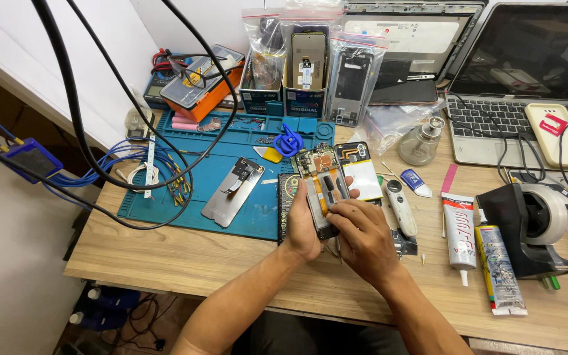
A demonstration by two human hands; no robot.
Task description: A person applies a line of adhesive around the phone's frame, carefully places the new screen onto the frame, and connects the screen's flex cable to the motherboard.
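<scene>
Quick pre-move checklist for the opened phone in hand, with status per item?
1. Left hand grips opened phone by its edge: ok.
2. Right hand fingers rest on phone's lower end: ok.
3. Orange flex strip seated: cannot tell.
4. Battery out, lying beside phone: ok.
5. Back cover parked apart on blue mat: ok.
6. Glue tubes capped: cannot tell.

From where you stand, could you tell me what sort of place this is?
Probably a phone repair bench: both hands hold an opened phone, beside a blue work mat, glue tubes and bagged spare parts.
</scene>
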